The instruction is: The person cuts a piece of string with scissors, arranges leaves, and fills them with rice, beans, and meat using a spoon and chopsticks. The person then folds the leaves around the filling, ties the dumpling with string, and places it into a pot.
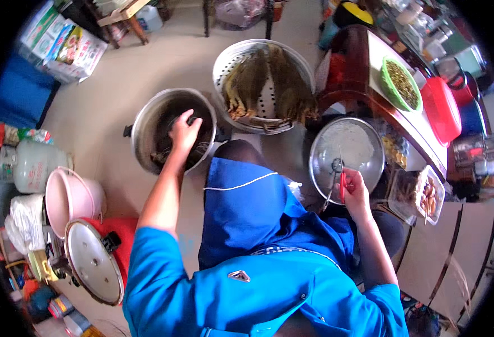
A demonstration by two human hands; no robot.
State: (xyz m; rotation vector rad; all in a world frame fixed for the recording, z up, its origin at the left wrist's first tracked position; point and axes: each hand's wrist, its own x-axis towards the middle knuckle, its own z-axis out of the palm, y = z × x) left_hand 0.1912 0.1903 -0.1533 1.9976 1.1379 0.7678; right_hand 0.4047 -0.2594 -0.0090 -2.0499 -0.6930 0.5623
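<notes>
My left hand [184, 135] is over the mouth of a deep metal pot [143, 135]. Its thumb and forefinger are apart, and nothing shows between them. What lies in the pot is dark and hard to make out. My right hand [356, 194] grips red-handled scissors [343, 186] at the near side of a wide metal bowl [375, 137]. White grains, probably rice [351, 143], cover much of the bowl's bottom, and a metal spoon [330, 191] leans on its near rim. Long dark green leaves [249, 78] lie in a perforated metal basin [224, 62] beyond my knees.
At left stand a pink bucket [70, 191], a gas cylinder [38, 165] and a red container with a round lid [94, 263]. A green basket of beans [401, 84] and a red basin [442, 112] are on the right-hand table. Below, a clear box [426, 196] holds brownish pieces.
</notes>
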